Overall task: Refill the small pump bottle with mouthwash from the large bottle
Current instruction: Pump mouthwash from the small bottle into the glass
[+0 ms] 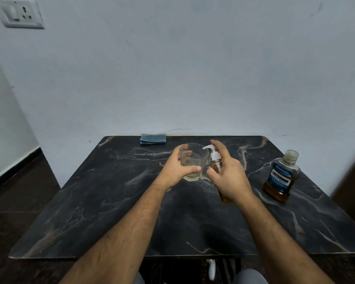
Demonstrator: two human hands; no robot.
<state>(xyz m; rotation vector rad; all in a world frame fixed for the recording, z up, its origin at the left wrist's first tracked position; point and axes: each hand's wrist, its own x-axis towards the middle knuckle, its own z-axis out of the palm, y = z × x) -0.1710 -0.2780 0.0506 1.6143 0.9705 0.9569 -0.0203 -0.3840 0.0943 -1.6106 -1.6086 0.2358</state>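
Both hands are working at the middle of the bench (111, 201). My right hand (230, 177) is wrapping its fingers and thumb round the small pump bottle (216, 158), holding it tilted so the white pump head is leaning toward the glass; one finger is reaching up behind the top of the pump, though I cannot tell whether it is pressing down. Amber liquid is showing at the bottle's base below my palm. My left hand (177, 171) is gripping the glass (195, 160), thumb across the near side and fingers curling round the far side, with the pump's spout sitting just over the rim. A thin pale layer of liquid is lying in the bottom of the glass.

Well to the right, the large bottle (281, 177) of mouthwash is standing upright on the bench with its cap on, amber liquid filling its lower part. At the far edge of the bench, a folded blue cloth (153, 138) is lying against the wall (193, 68). High on the left, a switch and socket plate (21, 14) is sitting on the wall.
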